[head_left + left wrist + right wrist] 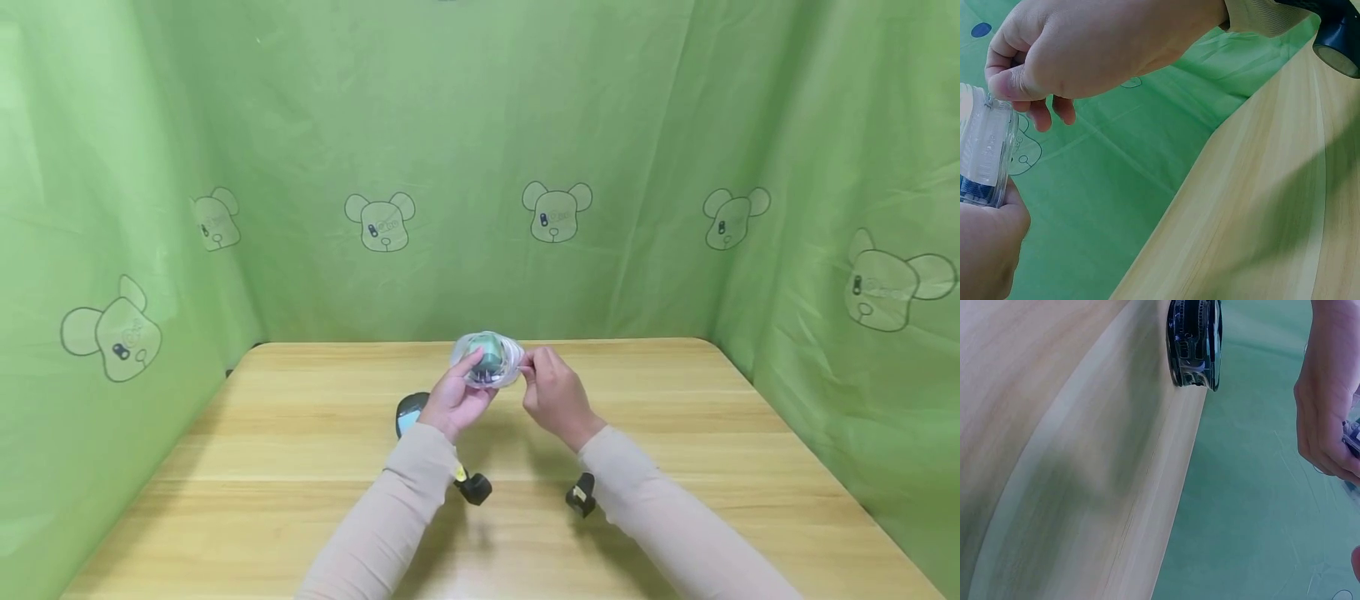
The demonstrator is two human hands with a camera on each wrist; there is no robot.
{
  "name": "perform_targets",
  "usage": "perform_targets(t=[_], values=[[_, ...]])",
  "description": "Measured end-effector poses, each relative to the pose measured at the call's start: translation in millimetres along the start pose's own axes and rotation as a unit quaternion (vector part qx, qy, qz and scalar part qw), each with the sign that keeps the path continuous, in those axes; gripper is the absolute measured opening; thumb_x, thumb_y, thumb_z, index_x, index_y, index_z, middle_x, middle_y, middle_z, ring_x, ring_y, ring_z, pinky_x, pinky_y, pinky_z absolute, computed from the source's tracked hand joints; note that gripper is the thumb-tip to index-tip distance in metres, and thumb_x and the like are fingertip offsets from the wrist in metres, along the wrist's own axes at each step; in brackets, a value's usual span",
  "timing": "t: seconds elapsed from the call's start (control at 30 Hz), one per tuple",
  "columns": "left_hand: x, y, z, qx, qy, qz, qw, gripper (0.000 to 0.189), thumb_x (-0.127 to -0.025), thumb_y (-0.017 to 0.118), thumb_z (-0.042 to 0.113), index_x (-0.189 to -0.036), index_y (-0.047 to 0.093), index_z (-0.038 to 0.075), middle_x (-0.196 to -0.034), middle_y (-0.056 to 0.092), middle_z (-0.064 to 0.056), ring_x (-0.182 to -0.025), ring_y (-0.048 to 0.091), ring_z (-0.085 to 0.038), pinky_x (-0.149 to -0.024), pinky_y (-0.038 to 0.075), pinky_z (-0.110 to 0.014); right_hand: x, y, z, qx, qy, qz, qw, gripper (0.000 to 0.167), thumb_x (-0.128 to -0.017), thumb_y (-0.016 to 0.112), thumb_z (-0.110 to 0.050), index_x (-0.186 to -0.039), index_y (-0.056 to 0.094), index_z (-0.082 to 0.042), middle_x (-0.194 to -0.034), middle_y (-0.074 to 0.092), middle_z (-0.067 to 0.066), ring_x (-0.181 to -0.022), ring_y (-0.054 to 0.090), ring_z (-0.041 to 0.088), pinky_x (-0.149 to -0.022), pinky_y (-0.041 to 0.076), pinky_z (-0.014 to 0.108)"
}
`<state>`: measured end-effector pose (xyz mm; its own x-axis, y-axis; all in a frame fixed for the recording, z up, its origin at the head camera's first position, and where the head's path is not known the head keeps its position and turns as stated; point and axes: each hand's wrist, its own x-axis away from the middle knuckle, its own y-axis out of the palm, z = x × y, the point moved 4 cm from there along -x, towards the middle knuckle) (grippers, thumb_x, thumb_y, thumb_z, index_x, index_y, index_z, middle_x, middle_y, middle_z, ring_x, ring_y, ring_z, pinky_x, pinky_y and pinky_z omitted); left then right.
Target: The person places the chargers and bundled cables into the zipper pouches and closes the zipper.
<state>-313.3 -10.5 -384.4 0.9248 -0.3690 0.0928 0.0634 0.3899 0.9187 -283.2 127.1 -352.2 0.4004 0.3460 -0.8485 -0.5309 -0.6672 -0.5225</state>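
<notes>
A clear round plastic container with something green inside is held up over the far part of the table. My left hand grips it from below and the left, thumb across its face. My right hand is at the container's right edge, thumb and forefinger pinching there. In the left wrist view, the thumb and curled finger of the right hand meet at the ridged rim of the container, whose side carries a pale label and a dark blue part. The right wrist view shows only a sliver of the container.
On the wooden table lies a dark rounded object with a light-blue patch, just left of my left wrist. Black wrist cameras hang under the left sleeve and right sleeve. Green curtains enclose the table's back and sides.
</notes>
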Motion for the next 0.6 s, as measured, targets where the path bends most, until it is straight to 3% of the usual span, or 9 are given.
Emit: perform_targets(t=[0.6], values=[[1.0,1.2,-2.0,0.003,-0.007,0.011,0.9999,0.051,-0.101,0.048,0.008,-0.147,0.024,0.006,-0.143,0.039,-0.011,-0.134,0.037,-0.024,-0.106,0.041,-0.031,-4.0,-6.4,2.1,0.0,0.003,-0.001,1.0,0.018,-0.076,0.062,0.014,-0.085,0.051,0.003,-0.075,0.05,0.009,-0.061,0.048,0.018,-0.05,0.052,0.028]])
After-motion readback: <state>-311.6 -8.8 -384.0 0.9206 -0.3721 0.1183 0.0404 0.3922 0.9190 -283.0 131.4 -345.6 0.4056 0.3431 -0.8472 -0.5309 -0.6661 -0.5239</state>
